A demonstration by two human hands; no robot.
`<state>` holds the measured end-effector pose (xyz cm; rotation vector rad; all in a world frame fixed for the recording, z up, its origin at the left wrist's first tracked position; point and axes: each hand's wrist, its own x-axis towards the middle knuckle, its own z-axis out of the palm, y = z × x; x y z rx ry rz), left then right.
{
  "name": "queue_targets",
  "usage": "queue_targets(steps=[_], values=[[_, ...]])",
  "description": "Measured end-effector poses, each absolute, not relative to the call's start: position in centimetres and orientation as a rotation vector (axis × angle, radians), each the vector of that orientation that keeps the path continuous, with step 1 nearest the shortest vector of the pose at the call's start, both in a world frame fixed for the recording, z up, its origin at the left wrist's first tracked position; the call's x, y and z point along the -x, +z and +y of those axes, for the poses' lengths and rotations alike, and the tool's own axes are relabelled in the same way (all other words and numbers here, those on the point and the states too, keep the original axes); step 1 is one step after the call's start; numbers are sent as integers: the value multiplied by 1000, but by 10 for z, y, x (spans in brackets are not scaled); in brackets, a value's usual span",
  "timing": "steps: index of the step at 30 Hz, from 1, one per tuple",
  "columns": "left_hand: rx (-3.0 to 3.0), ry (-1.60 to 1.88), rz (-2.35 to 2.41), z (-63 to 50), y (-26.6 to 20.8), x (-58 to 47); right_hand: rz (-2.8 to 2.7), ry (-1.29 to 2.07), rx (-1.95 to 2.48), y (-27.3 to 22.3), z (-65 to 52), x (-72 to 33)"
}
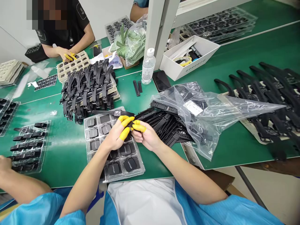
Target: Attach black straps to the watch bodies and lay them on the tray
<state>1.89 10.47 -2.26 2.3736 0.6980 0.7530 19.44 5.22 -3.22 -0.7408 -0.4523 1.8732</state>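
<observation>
Yellow finger cots (124, 133) cover several fingertips of both hands in the head view. Left hand (114, 137) and right hand (148, 137) meet over the upper right part of a clear plastic tray (142, 167), both pinching a small black part (130, 124), largely hidden by the fingers. Square black units (130, 164) occupy the tray's compartments; a strapped watch (118, 113) lies across its far end, just beyond the left fingertips. Right of the tray, a heap of black straps (171, 128) spreads beside and partly beneath a transparent bag (217, 125). Farther back on the green table (63, 143) stand a capped bottle (148, 68) and, to its right, a white box (179, 70) of mixed articles; a dark phone (161, 80) lies between them. At left, strapped watches are stacked in layers (89, 84). Behind this stack, a co-worker's hand (62, 53) with yellow-tipped fingers is at a beige tray (61, 76). Lower left, another person's forearm (21, 182) lies near a tray of watches (47, 143).
</observation>
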Motion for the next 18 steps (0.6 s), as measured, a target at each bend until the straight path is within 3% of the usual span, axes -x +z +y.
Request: queue_targets(steps=[10, 18], values=[[-2419, 638, 731, 106, -18, -15, -628, 1889, 852, -36, 53, -196], [-2536, 490, 1087, 116, 16, 9, -1525, 1206, 1190, -39, 59, -225]])
